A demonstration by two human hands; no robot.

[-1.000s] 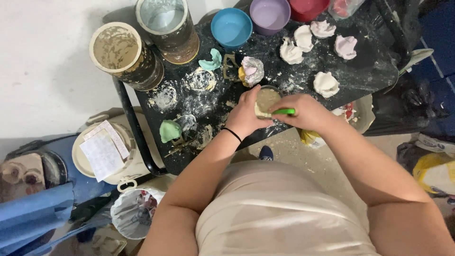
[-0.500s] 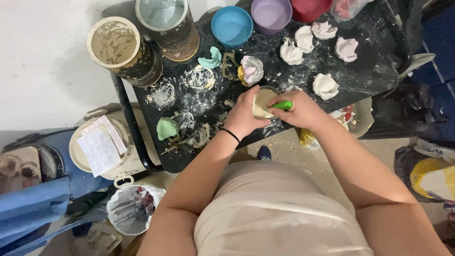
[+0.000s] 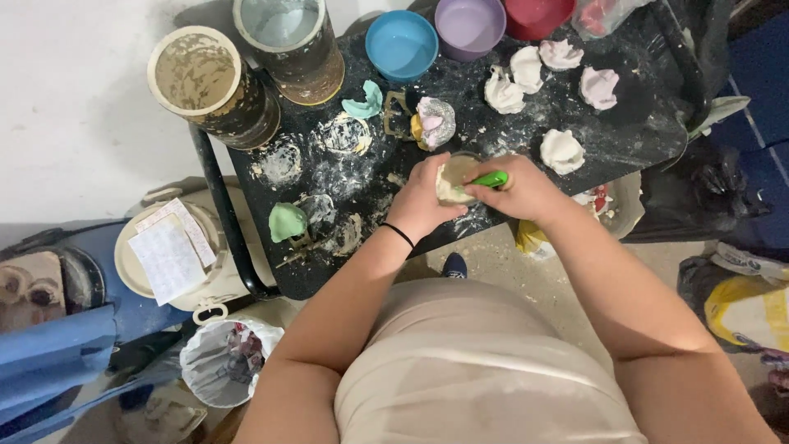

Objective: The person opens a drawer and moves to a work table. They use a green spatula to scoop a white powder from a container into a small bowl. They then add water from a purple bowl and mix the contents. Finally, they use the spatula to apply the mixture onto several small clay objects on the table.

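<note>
The left hand (image 3: 423, 200) cups a small round container (image 3: 454, 177) of pale paste at the near edge of the black desk (image 3: 633, 136), its grip curled around the container's left side. A black band circles that wrist. The right hand (image 3: 524, 191) has its grip pinched shut on a bright green tool (image 3: 491, 178), whose tip lies across the container's rim; what sort of tool it is cannot be told.

The desk is dusted with white powder. To the right and beyond the hands lie several white moulded lumps (image 3: 562, 150), one with a pinkish tint. Along the far edge stand a blue bowl (image 3: 401, 43), a purple bowl (image 3: 469, 25) and a red bowl (image 3: 538, 15). At the far left stand two large stained cylindrical tubs (image 3: 205, 86), touching each other. A teal mould (image 3: 363, 104) sits near the blue bowl, and a green mould (image 3: 287, 222) lies at the near left. Left of the desk, a cream bucket (image 3: 173, 255) carries a paper sheet on its lid, and below it stands a bin lined with a white bag (image 3: 226, 362).
</note>
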